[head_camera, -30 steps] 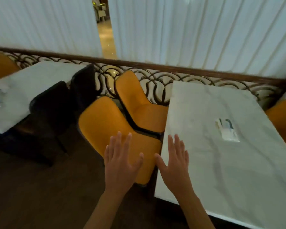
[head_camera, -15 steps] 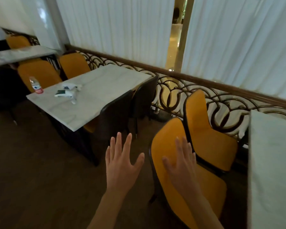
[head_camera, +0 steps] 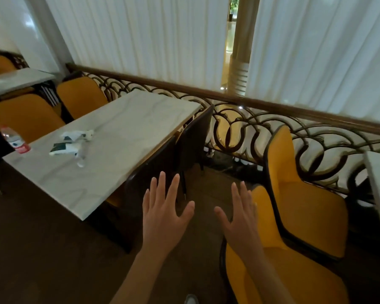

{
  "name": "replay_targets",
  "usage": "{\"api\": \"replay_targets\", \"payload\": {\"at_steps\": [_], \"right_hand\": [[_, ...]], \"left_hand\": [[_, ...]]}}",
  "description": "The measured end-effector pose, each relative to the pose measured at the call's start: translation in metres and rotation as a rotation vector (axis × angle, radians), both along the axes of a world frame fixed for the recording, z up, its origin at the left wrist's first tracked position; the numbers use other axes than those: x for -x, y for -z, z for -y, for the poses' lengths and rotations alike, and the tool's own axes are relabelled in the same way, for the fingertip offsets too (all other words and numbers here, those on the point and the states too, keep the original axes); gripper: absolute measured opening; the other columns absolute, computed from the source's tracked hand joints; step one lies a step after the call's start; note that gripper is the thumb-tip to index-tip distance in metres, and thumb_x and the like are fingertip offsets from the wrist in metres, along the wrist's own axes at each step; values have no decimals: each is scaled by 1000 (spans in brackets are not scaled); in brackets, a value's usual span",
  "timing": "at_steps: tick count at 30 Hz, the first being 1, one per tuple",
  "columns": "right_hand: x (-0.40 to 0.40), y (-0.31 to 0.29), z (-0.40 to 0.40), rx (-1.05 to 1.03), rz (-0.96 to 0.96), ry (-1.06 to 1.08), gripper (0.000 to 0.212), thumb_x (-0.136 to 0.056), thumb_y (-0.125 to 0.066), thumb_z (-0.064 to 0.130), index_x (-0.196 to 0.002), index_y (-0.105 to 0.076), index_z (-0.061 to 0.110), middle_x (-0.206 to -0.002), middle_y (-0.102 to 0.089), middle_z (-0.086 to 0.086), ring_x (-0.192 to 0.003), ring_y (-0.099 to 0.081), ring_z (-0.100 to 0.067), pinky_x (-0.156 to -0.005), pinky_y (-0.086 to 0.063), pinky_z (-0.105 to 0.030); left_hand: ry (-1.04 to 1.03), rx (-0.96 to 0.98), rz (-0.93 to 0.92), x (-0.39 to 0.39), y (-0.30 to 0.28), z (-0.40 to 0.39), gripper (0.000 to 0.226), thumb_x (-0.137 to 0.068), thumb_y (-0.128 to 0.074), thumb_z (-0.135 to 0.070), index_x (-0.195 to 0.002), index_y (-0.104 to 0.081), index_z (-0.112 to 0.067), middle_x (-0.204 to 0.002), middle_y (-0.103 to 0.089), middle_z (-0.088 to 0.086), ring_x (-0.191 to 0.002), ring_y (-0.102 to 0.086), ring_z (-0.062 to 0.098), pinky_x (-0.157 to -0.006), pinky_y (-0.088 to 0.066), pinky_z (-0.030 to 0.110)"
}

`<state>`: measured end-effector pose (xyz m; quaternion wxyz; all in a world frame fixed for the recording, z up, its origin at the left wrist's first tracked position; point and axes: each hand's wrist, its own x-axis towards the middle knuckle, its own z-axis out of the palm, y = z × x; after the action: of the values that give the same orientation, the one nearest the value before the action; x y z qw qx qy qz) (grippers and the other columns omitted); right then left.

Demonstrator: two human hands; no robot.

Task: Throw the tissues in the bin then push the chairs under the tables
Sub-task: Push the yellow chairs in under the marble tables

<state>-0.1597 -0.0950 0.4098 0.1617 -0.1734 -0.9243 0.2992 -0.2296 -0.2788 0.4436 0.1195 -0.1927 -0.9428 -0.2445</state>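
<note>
Tissues (head_camera: 76,141) now nearer; left hand (head_camera: 162,212), right hand (head_camera: 239,218) still spread, empty.

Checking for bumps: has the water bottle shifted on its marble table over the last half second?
No. The water bottle remains at the marble table's corner, left of the tissues.

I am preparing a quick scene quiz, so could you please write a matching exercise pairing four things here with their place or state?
Things:
1. tissues
2. bottle
3. left hand
4. dark chairs

Places or states:
A. open, holding nothing
B. crumpled, mid-table
C. pushed in at the table's edge
D. upright at the table corner

Pairs: 1-B, 2-D, 3-A, 4-C
</note>
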Motion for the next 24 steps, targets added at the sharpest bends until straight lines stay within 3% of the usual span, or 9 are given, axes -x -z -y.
{"api": "replay_targets", "payload": {"at_steps": [4,10,18,24], "right_hand": [[59,9,-24,75,51,103,81,-94,-41,62,-156,2,32,-165,14,5,-151,14,-19,-123,0,-48],[89,14,-65,166,88,323,80,-93,-40,61,-156,1,32,-164,14,7,-150,15,-16,-122,2,-43],[84,40,-108,253,148,829,82,-90,-26,72,-155,8,35,-161,19,13,-148,19,-14,-117,8,-37],[91,55,-92,308,182,1228,78,-96,-30,67,-156,6,33,-160,20,13,-150,17,-17,-119,8,-38]], "left_hand": [[72,7,29,77,-4,-31,77,-88,-27,-72,-156,-7,-39,-167,2,-3,-153,10,18,-123,-3,44],[278,12,81,150,0,-106,77,-89,-28,-70,-156,-8,-38,-167,5,-4,-152,13,15,-121,1,39],[876,114,138,186,43,-263,75,-91,-31,-68,-156,-11,-36,-166,0,-3,-152,6,16,-121,-7,41],[1270,202,248,202,74,-315,74,-92,-30,-72,-155,-9,-39,-167,-5,2,-153,2,20,-122,-12,45]]}}
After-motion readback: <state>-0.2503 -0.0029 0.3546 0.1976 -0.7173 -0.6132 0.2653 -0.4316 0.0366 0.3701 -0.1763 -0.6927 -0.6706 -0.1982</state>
